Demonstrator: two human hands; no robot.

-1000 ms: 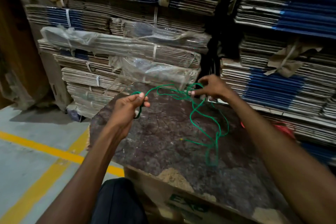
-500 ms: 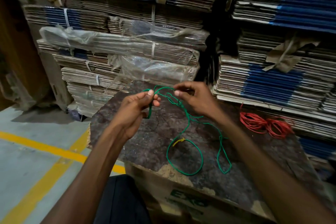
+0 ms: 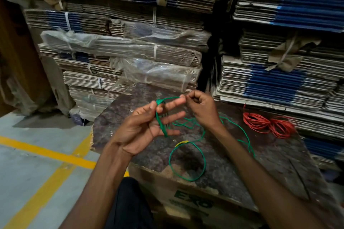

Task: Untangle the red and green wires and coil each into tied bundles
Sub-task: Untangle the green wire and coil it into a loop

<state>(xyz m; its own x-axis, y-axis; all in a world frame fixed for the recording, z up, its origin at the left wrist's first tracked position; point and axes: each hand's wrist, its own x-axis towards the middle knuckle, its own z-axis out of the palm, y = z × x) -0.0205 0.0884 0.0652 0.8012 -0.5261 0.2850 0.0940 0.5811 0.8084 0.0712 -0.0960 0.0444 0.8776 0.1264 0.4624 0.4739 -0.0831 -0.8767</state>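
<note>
We wind the thin green wire (image 3: pixel 188 161) around our spread left hand (image 3: pixel 149 128), right hand (image 3: pixel 200 107) pinching the strand taut; slack loops lie on the mottled board (image 3: pixel 260 163), so we feed evenly

Single head-worn wide-angle view, looking forward and down, close over the bench (image 3: pixel 232 169) at lower centre, cardboard stacks (image 3: pixel 130 24) filling the upper frame

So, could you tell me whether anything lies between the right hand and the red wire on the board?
Nothing visible does. The red wire lies by itself on the board, to the right of the right hand, with bare board between them. That hand is busy, though: it pinches the green wire.
</note>
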